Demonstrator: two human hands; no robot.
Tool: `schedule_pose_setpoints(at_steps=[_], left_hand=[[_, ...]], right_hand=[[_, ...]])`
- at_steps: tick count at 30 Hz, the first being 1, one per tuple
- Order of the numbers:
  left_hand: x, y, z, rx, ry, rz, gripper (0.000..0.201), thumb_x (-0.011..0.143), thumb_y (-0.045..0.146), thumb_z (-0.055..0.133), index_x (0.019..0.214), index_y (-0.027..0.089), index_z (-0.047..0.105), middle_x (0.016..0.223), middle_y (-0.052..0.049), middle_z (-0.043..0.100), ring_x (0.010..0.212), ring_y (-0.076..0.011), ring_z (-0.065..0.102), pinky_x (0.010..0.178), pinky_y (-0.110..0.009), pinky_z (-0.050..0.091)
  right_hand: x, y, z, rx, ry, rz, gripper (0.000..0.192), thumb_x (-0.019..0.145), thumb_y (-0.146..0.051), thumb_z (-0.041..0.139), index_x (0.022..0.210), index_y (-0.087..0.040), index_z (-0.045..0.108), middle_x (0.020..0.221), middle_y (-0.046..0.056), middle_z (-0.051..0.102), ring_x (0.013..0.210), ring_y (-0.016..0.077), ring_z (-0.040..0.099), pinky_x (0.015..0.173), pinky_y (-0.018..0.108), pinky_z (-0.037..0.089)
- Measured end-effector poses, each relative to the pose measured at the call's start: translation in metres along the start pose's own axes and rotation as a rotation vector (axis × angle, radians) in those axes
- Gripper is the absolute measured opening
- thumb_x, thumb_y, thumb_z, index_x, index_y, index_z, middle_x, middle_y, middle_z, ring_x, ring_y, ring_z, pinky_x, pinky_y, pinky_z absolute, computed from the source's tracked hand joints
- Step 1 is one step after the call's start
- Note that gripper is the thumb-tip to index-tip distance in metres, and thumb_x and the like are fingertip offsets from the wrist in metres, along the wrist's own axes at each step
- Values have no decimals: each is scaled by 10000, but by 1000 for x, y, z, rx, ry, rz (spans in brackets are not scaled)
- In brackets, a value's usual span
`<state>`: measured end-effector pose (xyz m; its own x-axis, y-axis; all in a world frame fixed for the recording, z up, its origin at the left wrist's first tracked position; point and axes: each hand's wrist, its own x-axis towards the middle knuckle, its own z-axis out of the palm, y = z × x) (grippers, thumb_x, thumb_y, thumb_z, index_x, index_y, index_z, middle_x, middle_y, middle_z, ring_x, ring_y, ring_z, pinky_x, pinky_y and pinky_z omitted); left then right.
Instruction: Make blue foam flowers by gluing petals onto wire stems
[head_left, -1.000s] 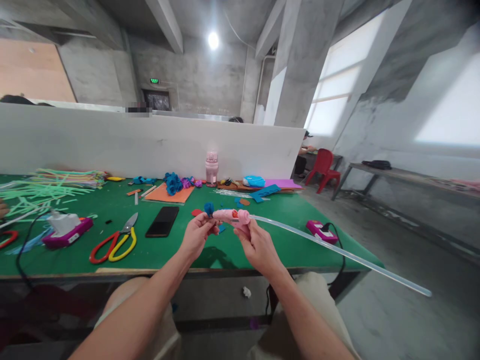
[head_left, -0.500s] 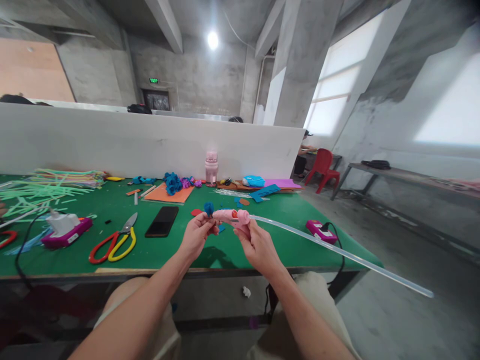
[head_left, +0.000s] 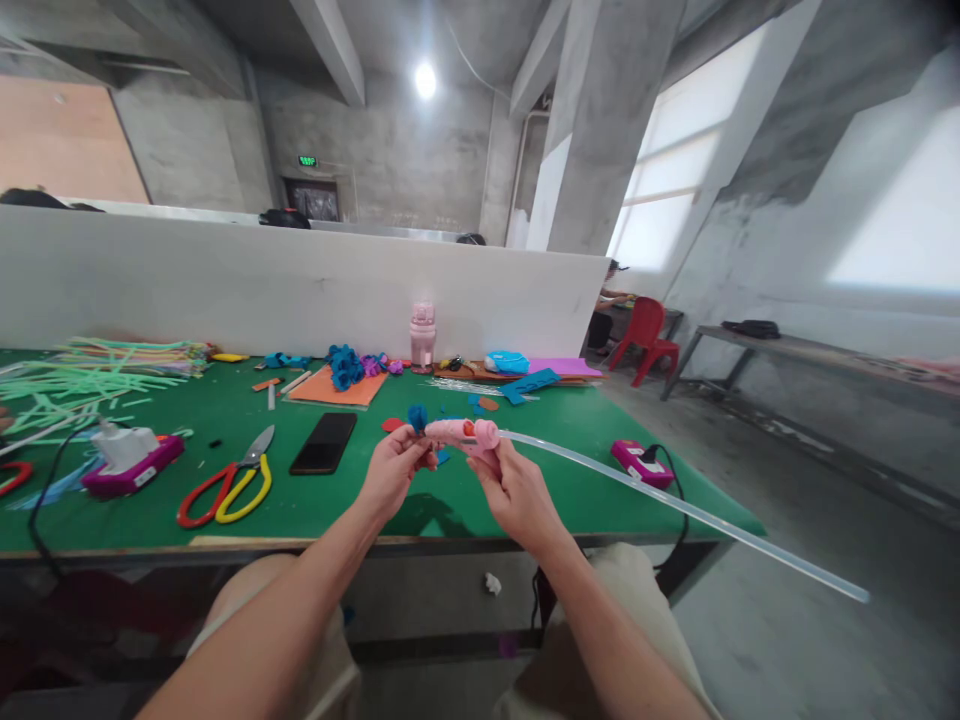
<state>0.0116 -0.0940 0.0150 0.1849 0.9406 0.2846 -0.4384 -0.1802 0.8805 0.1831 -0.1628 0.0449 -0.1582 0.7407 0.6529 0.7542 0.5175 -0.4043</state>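
My right hand (head_left: 517,490) is wrapped round the handle of a pink glue gun (head_left: 454,431). A long clear glue stick (head_left: 600,464) runs out of the gun's back end and slants down to the right past the table edge. Pinched in my left hand (head_left: 397,465) is a small blue felt flower (head_left: 417,416), right at the gun's nozzle; whether the two touch I cannot tell. Behind my left hand lies a red felt piece (head_left: 391,425). Blue scraps are on the table just beyond the gun.
On the green table (head_left: 300,510) lie scissors (head_left: 236,485), a black phone (head_left: 325,443) and orange sheets (head_left: 330,388) bearing blue flowers. A pink bottle (head_left: 423,338) stands by the white partition (head_left: 300,280). Purple power strips (head_left: 135,470) sit left and right; pipe cleaners (head_left: 97,375) cover the far left.
Both hands, the glue gun and the blue flower stay almost where they were. The far end of the glue stick has dipped very slightly.
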Motion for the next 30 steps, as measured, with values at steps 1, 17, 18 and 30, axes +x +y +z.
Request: schedule_pose_setpoints(at_steps=[1, 17, 18, 30], left_hand=[[0, 0, 0, 2, -2, 0, 185, 707, 259, 665, 821, 130, 597, 739, -26, 652, 536, -78, 556, 543, -216, 435], [-1, 2, 2, 9, 2, -14, 187, 697, 261, 669, 812, 131, 600, 731, -23, 649, 532, -84, 553, 533, -217, 427], [-1, 2, 2, 10, 4, -14, 188, 697, 261, 670, 813, 131, 600, 732, -25, 650, 532, -85, 553, 532, -217, 426], [-1, 1, 1, -6, 2, -11, 198, 689, 260, 679, 813, 131, 594, 672, 3, 614, 524, -77, 545, 532, -210, 434]], right_hand=[[0, 0, 0, 5, 4, 1, 216, 890, -316, 413, 1016, -164, 501, 879, 90, 654, 774, 222, 624, 649, 272, 437], [0, 0, 0, 8, 0, 3, 240, 891, -324, 405, 1043, -169, 508, 916, 97, 653, 815, 221, 626, 673, 268, 445], [0, 0, 0, 12, 0, 6, 235, 890, -321, 405, 1039, -170, 507, 912, 96, 653, 815, 221, 625, 672, 269, 443], [0, -1, -2, 15, -14, 12, 210, 888, -314, 411, 998, -167, 512, 876, 85, 651, 771, 209, 619, 650, 261, 428]])
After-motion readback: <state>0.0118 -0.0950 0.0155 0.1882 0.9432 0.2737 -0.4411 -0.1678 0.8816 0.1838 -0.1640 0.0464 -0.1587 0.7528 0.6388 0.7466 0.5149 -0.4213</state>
